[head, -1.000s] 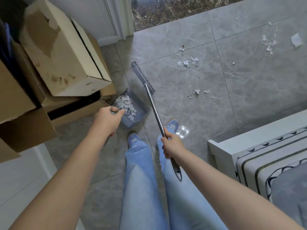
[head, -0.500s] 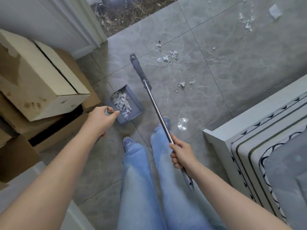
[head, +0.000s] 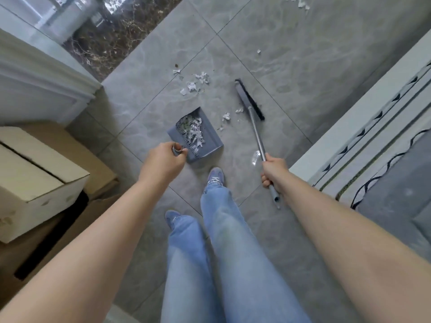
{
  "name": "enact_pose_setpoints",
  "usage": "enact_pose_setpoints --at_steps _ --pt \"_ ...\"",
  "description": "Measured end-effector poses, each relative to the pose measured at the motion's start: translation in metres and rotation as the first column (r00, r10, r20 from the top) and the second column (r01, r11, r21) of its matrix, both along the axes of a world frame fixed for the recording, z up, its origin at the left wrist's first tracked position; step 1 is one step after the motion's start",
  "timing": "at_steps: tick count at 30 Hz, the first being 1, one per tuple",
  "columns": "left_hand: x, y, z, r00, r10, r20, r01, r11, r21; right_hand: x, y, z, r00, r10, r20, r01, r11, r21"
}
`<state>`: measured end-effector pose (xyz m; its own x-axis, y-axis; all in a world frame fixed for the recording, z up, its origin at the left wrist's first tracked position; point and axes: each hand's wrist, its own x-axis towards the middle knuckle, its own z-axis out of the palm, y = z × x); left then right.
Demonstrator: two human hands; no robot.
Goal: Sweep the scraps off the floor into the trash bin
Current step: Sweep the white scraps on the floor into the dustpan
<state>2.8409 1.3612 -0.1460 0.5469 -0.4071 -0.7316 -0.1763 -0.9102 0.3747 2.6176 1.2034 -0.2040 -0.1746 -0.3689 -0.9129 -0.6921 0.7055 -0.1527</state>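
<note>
**Broom Swung Across to the Far Side of the Scraps**

Both hands were closed on tools: the left hand [head: 163,159] gripped the handle of the dustpan [head: 196,134], and the right hand [head: 272,170] was wrapped around the metal shaft of the broom [head: 249,100]. Half a second before, the broom head had lain to the left of the dustpan's open mouth, away from the loose paper. Now it had crossed over and sat to the right of the dustpan and beyond it, with a few small scraps [head: 226,116] lying between the bristles and the pan. The dustpan itself had stayed low on the floor, already carrying a heap of white shreds.

That shift likely meant the next stroke would drag paper toward the pan, since the bristles now stood on the outer side of the nearest bits. A larger cluster of scraps [head: 194,83] lay just beyond the dustpan's mouth, and more showed far beyond it at the top edge of the view. No trash bin was visible, so emptying looked some way off.

The floor [head: 291,54] was grey marbled tile with thin joints. Left of the dustpan stood stacked cardboard boxes [head: 39,176]; right of it, well apart, a bed [head: 373,136] with a patterned cover.
</note>
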Motion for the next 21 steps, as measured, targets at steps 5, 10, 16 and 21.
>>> enact_pose_setpoints --at_steps 5,10,16,21 --pt "-0.004 -0.047 -0.005 1.0 -0.014 -0.001 0.014 1.0 0.012 -0.025 0.052 0.023 0.992 -0.048 0.116 0.032 0.99 0.135" --pt "-0.003 -0.064 -0.006 1.0 -0.018 0.001 0.018 1.0 0.023 -0.053 0.062 0.059 0.962 -0.178 0.208 0.149 0.978 0.148" --pt "-0.005 -0.061 -0.007 0.998 -0.049 0.042 0.047 0.998 0.035 -0.044 0.014 0.023 0.972 -0.208 0.113 0.199 0.976 0.083" --pt "-0.003 -0.066 -0.009 0.997 -0.07 0.016 0.069 0.997 0.035 -0.024 0.039 0.026 0.969 -0.205 0.137 0.175 0.963 0.206"
